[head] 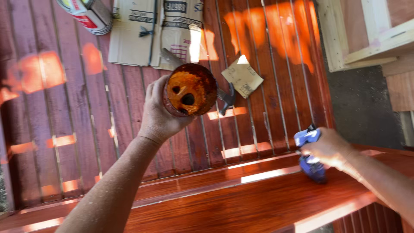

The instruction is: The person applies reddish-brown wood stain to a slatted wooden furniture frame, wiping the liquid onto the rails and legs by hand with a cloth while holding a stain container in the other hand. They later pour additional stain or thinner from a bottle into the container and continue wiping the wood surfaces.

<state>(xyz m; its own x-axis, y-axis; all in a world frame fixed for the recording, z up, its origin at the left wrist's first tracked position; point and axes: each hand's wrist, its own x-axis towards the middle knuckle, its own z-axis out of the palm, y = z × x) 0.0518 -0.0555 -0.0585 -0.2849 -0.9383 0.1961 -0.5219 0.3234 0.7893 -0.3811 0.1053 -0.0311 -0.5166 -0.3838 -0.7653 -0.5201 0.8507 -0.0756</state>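
From the head camera, the left hand (158,113) is clamped around the side of a stain tin (190,89), tipped so its open mouth faces the camera; the inside is coated orange-brown. The tin is held in the air over a red-stained slatted wooden deck (86,129). At the right, the right hand (330,149) is closed on a blue cloth (311,160), pressed onto the glossy reddish-brown wooden rail (241,203) that runs across the near edge. On the deck just beyond the tin lie a hammer (224,96) and a sheet of sandpaper (242,77). Farther off lies flattened cardboard (155,32), with a red and white can (88,15) at the far left. Pale unfinished timber framing (366,34) stands at the far right.
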